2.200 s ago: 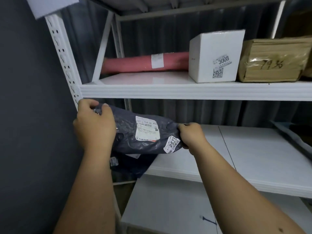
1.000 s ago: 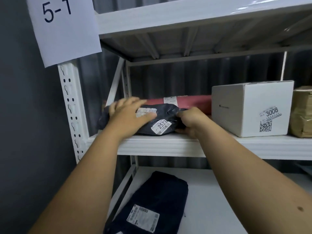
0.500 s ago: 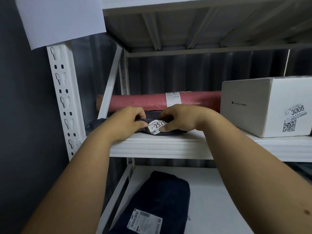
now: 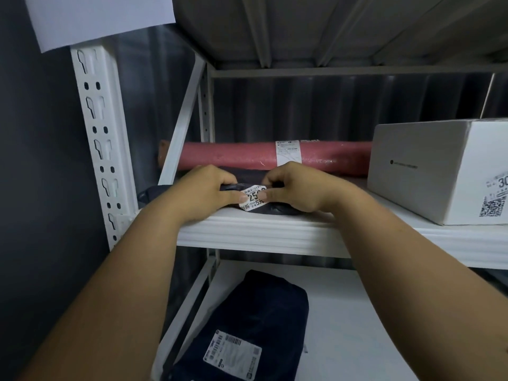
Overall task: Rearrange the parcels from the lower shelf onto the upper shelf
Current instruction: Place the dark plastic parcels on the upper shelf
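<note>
A dark grey soft parcel (image 4: pixel 248 178) lies flat at the left front of the upper shelf (image 4: pixel 264 235), with a white numbered sticker (image 4: pixel 253 199) facing me. My left hand (image 4: pixel 204 192) grips its front edge left of the sticker, thumb tip on the label. My right hand (image 4: pixel 294 188) pinches the same edge just right of it. Both hands cover much of the parcel. Another dark soft parcel (image 4: pixel 247 325) with a white shipping label lies on the lower shelf (image 4: pixel 357 325) at the left.
Behind the held parcel a long pink roll (image 4: pixel 247 158) lies along the back of the upper shelf. A white box (image 4: pixel 439 169) stands at the right. The perforated white upright (image 4: pixel 99 138) and a diagonal brace (image 4: pixel 181 125) bound the left side. A paper sign (image 4: pixel 96 15) hangs above.
The dark grey parcel has gone from below the upper shelf up onto it. Both hands have closed in on its front edge beside the sticker. The view has moved closer.
</note>
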